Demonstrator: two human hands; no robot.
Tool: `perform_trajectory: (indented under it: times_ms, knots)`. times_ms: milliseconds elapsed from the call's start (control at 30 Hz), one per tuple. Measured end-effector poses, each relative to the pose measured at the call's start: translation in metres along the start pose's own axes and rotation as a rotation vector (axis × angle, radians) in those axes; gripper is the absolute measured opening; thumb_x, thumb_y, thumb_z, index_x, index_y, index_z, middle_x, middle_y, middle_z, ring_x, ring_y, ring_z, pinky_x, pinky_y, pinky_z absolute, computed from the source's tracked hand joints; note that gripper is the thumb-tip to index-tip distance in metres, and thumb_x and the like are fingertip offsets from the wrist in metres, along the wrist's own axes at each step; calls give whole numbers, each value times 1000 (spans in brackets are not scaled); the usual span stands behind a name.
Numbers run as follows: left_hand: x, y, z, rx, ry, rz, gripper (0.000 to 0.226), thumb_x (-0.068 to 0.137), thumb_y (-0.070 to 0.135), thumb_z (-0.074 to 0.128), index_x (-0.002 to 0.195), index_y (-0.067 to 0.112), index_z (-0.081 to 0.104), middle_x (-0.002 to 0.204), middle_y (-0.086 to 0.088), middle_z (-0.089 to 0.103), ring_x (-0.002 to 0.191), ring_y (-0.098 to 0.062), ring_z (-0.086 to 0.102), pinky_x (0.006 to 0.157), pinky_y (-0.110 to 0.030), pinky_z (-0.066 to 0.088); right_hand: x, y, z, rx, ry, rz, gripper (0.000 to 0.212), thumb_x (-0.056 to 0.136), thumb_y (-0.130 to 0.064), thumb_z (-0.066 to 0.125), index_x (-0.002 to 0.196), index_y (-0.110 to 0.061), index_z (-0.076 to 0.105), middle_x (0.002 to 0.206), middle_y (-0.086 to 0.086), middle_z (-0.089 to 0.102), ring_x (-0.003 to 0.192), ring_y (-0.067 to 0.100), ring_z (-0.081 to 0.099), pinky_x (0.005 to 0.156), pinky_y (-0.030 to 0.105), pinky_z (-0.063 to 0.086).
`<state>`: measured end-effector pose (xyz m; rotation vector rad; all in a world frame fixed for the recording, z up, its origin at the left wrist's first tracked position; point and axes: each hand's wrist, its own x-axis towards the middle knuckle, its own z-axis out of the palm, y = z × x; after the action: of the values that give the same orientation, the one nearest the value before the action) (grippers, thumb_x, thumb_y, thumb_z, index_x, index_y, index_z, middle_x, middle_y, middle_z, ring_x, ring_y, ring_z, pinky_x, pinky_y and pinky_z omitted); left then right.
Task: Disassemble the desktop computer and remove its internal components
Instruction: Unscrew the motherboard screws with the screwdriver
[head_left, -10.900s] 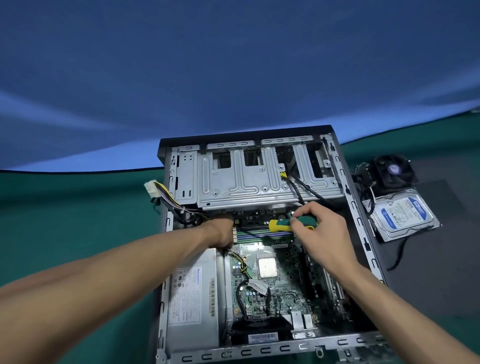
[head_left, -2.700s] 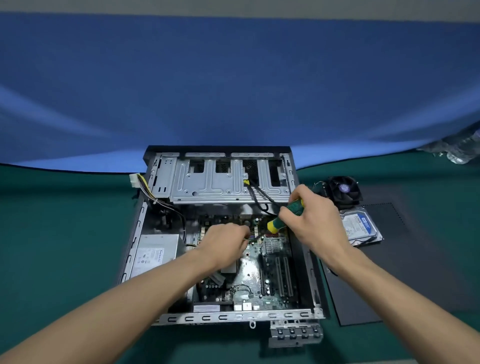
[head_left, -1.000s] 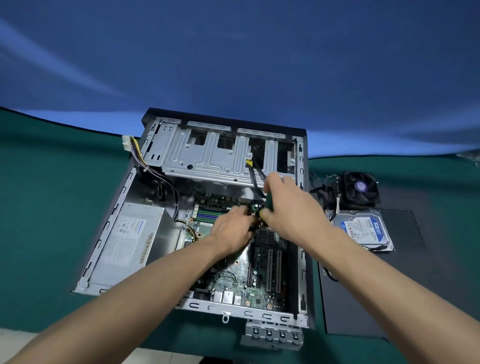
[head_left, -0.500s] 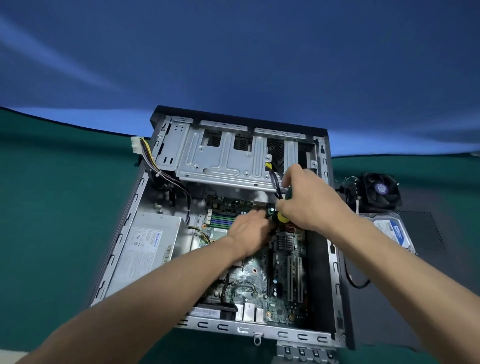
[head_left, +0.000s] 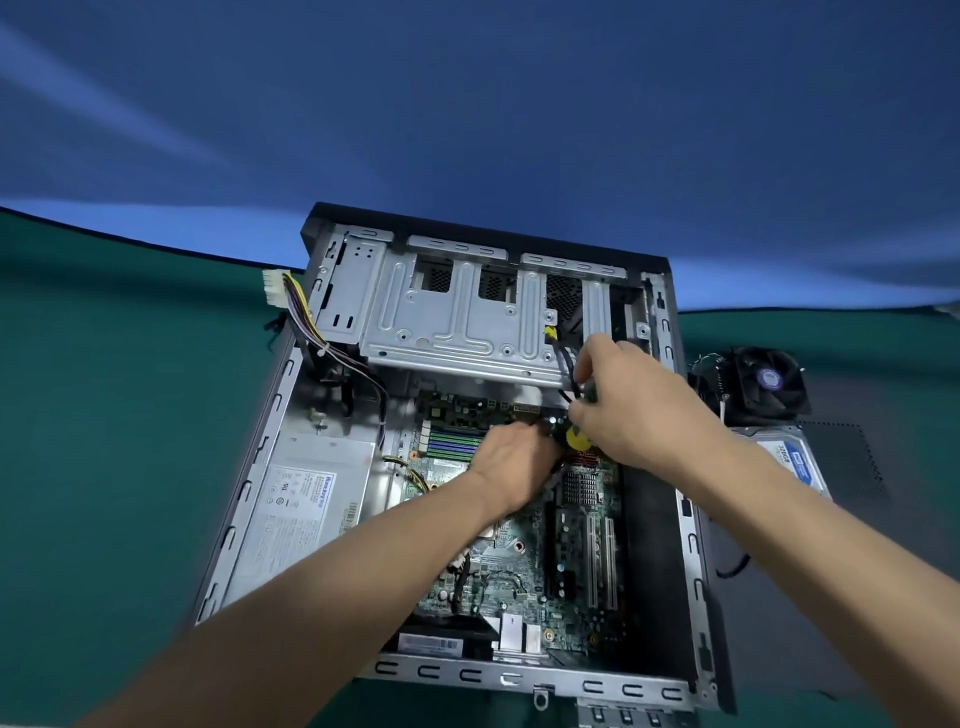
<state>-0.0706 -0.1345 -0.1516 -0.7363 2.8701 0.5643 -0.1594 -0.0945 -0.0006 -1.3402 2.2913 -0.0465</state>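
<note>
While the open computer case (head_left: 467, 467) lies flat on the green desk (head_left: 104, 415), your right hand (head_left: 639, 410) grips a green-and-yellow screwdriver (head_left: 574, 436) over the circuit board (head_left: 519, 561); your left hand (head_left: 514, 462) rests beside it, its grasp unclear.

Right hand (head_left: 636, 408) grips screwdriver (head_left: 575, 439) over motherboard (head_left: 524, 571); left hand (head_left: 511, 465) beside.

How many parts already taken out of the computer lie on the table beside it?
2: a cooling fan to the right of the case, and a hard drive just in front of the fan. The right arm may hide others.
</note>
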Motion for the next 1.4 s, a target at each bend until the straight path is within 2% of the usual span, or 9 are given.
perform_trajectory:
  times_ms: [67, 167, 300, 633, 767, 900, 1167, 1267, 1400]
  knots:
    - [0, -1, 1, -1, 4, -1, 21, 87, 0, 49, 73, 16, 50, 70, -1, 53, 62, -20, 47, 57, -29, 35, 2, -2, -2, -10, -52, 39, 22, 85, -26, 61, 98, -21, 43, 102, 2, 48, 88, 24, 51, 69, 32, 37]
    - [0, -2, 8, -6, 2, 18, 22, 86, -6, 47, 77, 14, 50, 72, -1, 49, 64, -19, 48, 57, -27, 36, 4, 1, -3, -84, 14, 78, 30, 94, -42, 48, 103, -14, 45, 97, 7, 55, 85, 29, 52, 69, 35, 41]
    - [1, -4, 10, -43, -9, 2, 28, 86, -8, 43, 71, 16, 45, 64, 2, 44, 62, -17, 49, 58, -23, 36, 7, 1, -3, -53, 1, 41, 19, 94, -27, 49, 105, -11, 48, 100, 10, 58, 86, 29, 54, 67, 33, 39]
    - [1, -1, 7, -44, -15, -19, 27, 88, -7, 43, 75, 15, 51, 67, -2, 52, 58, -15, 50, 57, -23, 38, 8, 1, -8, -52, -90, 43, 27, 89, -30, 59, 103, -18, 40, 100, 3, 44, 89, 26, 50, 70, 32, 37]
    - [3, -1, 8, -2, -18, 2, 24, 87, -7, 45, 76, 15, 49, 75, -1, 56, 63, -16, 52, 58, -24, 38, 4, 5, -4, -78, -19, -1, 22, 95, -32, 47, 107, -14, 42, 98, 6, 53, 88, 29, 54, 69, 34, 41]
    - [4, 0, 1, 41, -44, 11, 19, 87, -3, 47, 77, 12, 53, 68, 0, 53, 60, -18, 51, 55, -25, 37, 2, 1, -4, -25, -53, -25, 20, 90, -25, 57, 102, -19, 42, 101, 3, 49, 90, 27, 53, 70, 33, 39]
    - [6, 0, -2, 25, -70, 8, 22, 88, -2, 46, 72, 12, 50, 67, -2, 55, 58, -19, 53, 55, -27, 43, 3, 2, -4, -55, -46, 8, 22, 90, -31, 55, 103, -19, 42, 101, 2, 44, 92, 29, 52, 71, 34, 38]
    - [5, -1, 1, 1, -69, 18, 30, 89, -5, 45, 66, 14, 44, 63, -2, 52, 56, -16, 54, 55, -24, 46, 5, 4, -5, -59, -40, 3, 17, 95, -30, 45, 104, -15, 44, 100, 6, 52, 91, 30, 53, 71, 34, 40]
    - [7, -1, 1, -2, -54, 17, 24, 90, -1, 46, 70, 13, 46, 64, -2, 54, 56, -17, 53, 55, -25, 44, 4, 4, -9, -6, -103, 0, 21, 87, -28, 60, 99, -22, 43, 103, 0, 48, 90, 23, 52, 71, 32, 38]
